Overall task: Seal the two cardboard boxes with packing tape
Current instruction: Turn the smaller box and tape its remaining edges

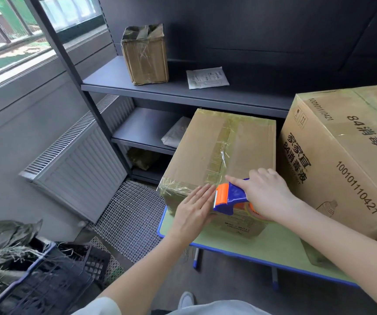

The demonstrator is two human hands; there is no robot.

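Note:
A plain cardboard box (pixel 199 155) stands on a small green table (pixel 262 248), with tape along its top seam and near edge. My right hand (pixel 264 194) grips a blue and orange tape dispenser (pixel 230 196), index finger stretched along its top, at the box's near top edge. My left hand (pixel 194 210) lies flat with straight fingers on the box's near face, just left of the dispenser's blade. A larger printed cardboard box (pixel 346 160) stands to the right on the same table.
A grey metal shelf unit (pixel 183 92) stands behind the table, carrying a small taped box (pixel 145 55) and a white packet (pixel 207 77). A radiator (pixel 76 169) is at left. A dark crate (pixel 46 280) with dry plants sits at lower left.

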